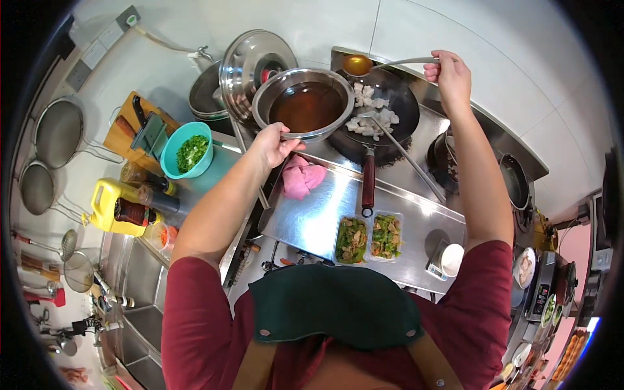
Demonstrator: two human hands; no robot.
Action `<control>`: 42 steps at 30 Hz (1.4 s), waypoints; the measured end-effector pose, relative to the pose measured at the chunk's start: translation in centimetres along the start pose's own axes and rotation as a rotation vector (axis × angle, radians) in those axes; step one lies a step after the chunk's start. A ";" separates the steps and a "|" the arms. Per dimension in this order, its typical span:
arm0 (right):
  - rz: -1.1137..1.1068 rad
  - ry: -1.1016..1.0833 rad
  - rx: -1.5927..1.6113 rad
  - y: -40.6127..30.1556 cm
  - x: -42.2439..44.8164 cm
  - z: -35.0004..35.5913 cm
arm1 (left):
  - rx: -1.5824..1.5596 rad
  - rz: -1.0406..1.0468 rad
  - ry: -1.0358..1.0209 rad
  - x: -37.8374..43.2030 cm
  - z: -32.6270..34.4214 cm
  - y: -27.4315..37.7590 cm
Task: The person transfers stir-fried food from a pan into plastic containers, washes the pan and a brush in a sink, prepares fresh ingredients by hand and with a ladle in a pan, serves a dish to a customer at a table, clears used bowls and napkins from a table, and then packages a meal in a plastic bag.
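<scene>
My left hand (279, 145) grips the near rim of a stainless steel bowl (325, 135) that holds brown liquid (306, 109). Thumb and fingers pinch that edge beside the wok. In my right hand (451, 80) is the handle of a metal ladle (409, 61). Its cup, full of amber liquid (357, 64), hangs over the far left side of a dark wok (408, 105). White food pieces (382, 122) lie in the wok in two clumps. A second long metal utensil (417, 165) leans over the wok's near rim, its head among the pieces.
A pink cloth (301, 176) lies on the steel counter (312, 219), left of the wok's wooden handle (368, 180). Two plastic trays of cooked greens (369, 239) sit nearer me. Left are a turquoise bowl of chopped greens (192, 153) and a yellow jug (108, 207). A large lid (243, 63) leans behind.
</scene>
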State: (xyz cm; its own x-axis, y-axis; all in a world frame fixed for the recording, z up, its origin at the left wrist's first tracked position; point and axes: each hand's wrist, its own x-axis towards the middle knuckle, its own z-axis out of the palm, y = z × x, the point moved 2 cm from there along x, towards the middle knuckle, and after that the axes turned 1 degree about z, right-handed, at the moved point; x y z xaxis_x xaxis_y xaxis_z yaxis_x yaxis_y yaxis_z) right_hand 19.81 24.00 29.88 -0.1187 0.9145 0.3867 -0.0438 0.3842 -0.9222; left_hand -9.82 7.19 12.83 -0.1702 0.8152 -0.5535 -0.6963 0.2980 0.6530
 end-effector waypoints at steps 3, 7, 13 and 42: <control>0.033 -0.012 -0.124 2.3 -0.3 -2.3 | -0.002 -0.016 0.025 0.8 -0.6 -0.4; 0.140 -0.020 -0.152 7.7 -0.5 -3.6 | 0.009 0.005 0.050 0.1 -1.2 -0.4; 0.205 0.150 -0.032 14.4 0.7 -2.5 | -0.033 -0.010 0.102 -1.8 -3.8 -0.7; -0.059 -0.411 0.285 3.2 -25.9 14.1 | -0.163 0.049 0.236 -19.7 -25.9 -9.1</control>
State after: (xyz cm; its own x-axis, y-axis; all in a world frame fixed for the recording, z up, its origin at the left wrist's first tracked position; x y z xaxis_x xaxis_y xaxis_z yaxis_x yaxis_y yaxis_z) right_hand 8.78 -0.22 16.81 -0.4861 0.7449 0.4570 -0.3245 0.3318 -0.8858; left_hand -18.19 -24.44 4.40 -0.3508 0.6833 -0.6404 -0.7825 0.1618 0.6013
